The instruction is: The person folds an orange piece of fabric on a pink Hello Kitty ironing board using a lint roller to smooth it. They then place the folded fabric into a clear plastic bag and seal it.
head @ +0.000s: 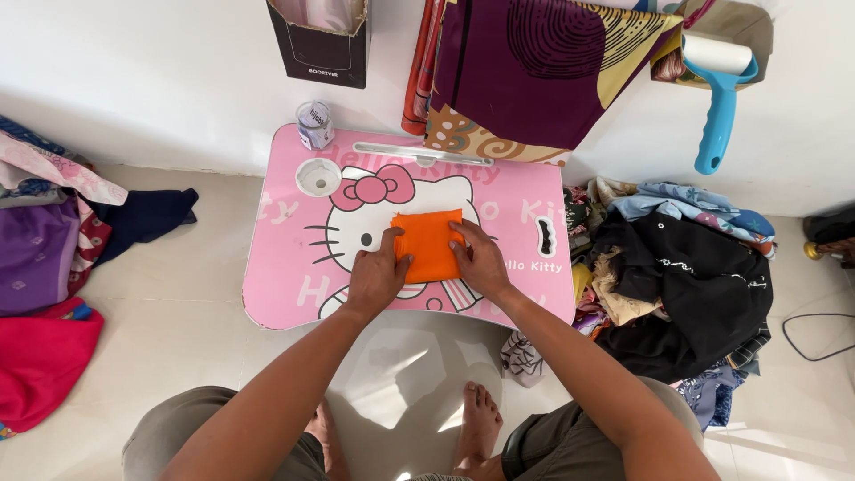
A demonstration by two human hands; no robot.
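Pale floor tiles surround a pink lap table. Left hand and right hand press flat, unclenched, on a folded orange cloth at its middle; it looks soft, light, limp, best gripped at the edges.

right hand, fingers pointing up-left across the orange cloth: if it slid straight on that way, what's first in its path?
Likely the left hand. The right hand lies flat on the folded orange cloth, fingers angled toward the cloth's middle, where the left thumb rests. Past that is only bare pink lap table. The exact heading is a rough read.
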